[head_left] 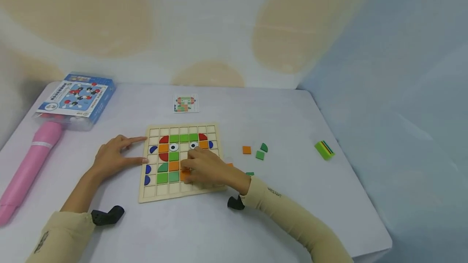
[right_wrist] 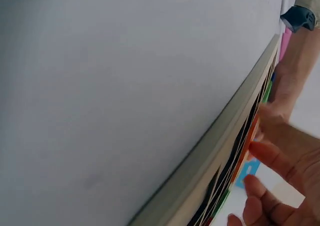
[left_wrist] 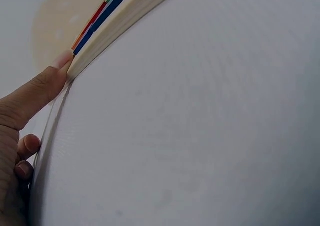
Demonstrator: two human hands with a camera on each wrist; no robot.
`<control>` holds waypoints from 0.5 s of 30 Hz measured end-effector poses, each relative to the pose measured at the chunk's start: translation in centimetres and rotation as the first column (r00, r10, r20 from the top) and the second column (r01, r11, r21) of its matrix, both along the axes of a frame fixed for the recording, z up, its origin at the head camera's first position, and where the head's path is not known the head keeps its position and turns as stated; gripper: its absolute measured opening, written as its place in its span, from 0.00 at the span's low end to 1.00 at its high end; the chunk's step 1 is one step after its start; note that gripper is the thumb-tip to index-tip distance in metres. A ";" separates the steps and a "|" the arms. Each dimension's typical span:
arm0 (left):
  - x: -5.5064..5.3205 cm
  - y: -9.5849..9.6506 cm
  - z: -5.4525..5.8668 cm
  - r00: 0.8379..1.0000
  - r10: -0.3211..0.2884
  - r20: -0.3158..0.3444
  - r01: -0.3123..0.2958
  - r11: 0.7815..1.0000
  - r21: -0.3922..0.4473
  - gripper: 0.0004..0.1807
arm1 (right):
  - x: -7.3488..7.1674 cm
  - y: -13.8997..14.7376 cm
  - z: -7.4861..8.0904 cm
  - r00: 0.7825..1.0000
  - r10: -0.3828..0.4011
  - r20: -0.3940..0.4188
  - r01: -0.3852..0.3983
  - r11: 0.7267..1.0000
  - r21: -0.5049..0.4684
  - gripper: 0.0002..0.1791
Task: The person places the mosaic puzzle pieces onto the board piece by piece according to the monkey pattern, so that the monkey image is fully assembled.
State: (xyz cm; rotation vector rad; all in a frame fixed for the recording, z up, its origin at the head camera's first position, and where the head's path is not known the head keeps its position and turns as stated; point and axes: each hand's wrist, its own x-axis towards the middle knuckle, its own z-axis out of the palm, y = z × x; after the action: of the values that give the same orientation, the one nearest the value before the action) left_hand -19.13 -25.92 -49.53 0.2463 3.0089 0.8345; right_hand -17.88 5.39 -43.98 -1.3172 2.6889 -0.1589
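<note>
A wooden grid board [head_left: 150,192] lies on the table, with coloured squares, quarter circles, half circles and two eye tiles set in its cells. My left hand [head_left: 113,155] touches the board's left edge with thumb and index finger spread apart. In the left wrist view the thumb [left_wrist: 42,89] lies against the wooden edge. Over the board's lower middle, my right hand [head_left: 206,167] pinches an orange square tile [head_left: 184,175] at a cell, thumb and index finger at its sides. The right hand and forearm hide the board's lower right cells.
A small pattern card [head_left: 186,103] lies behind the board. Loose tiles, including an orange square [head_left: 246,149] and a green quarter circle [head_left: 264,147], lie to its right. Farther right is a green block stack [head_left: 324,150]. A boxed set [head_left: 76,96] and pink cylinder [head_left: 31,165] occupy the left.
</note>
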 end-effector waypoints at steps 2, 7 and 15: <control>0.3 -0.1 -0.4 1.000 0.012 0.004 -0.012 1.000 0.007 0.42 | -0.1 0.9 -0.1 1.000 -0.007 0.011 0.007 1.000 -0.018 0.19; 0.8 -0.2 -0.5 0.999 0.030 -0.021 -0.029 0.999 0.019 0.42 | -1.5 6.5 0.7 0.984 -0.177 -0.019 0.172 0.973 -0.155 0.15; 0.2 0.1 -0.2 0.999 0.005 -0.037 -0.004 1.000 0.022 0.41 | -3.5 17.3 -0.1 0.767 -0.619 -0.167 0.597 0.785 -0.167 0.20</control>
State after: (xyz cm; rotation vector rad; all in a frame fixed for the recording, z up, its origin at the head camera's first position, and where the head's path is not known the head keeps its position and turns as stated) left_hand -18.97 -25.83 -49.72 0.2585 3.0370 0.8738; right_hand -21.39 22.74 -44.10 -0.4301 3.2409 -0.2382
